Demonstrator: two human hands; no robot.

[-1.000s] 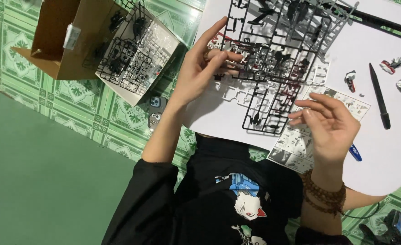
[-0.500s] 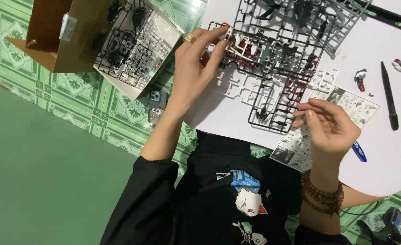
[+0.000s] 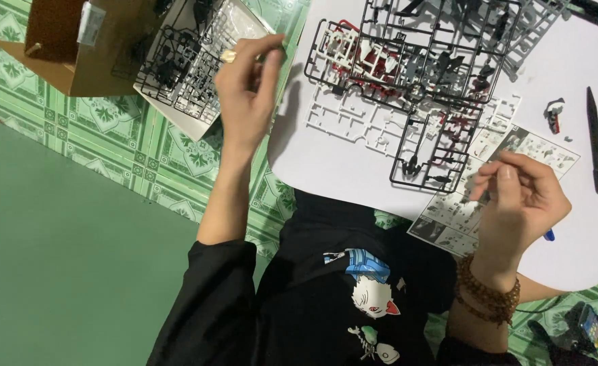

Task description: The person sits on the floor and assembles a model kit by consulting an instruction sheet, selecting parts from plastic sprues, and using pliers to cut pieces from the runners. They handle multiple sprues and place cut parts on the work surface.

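Nearest us, our right hand (image 3: 519,203) rests over the instruction sheet (image 3: 509,183), fingers curled together; whether they pinch a small part we cannot tell, since the fingertips hide it. A blue pen (image 3: 549,235) peeks out from under that hand. Just beyond lie the black sprues (image 3: 421,61) on the white table (image 3: 339,163), their far ends cut off by the frame's edge. Our left hand (image 3: 245,88) hovers at the table's left edge, thumb and fingers pressed on a small tan piece (image 3: 228,56), mostly hidden. Farther left, a cardboard box (image 3: 75,47) holds more sprues (image 3: 177,68).
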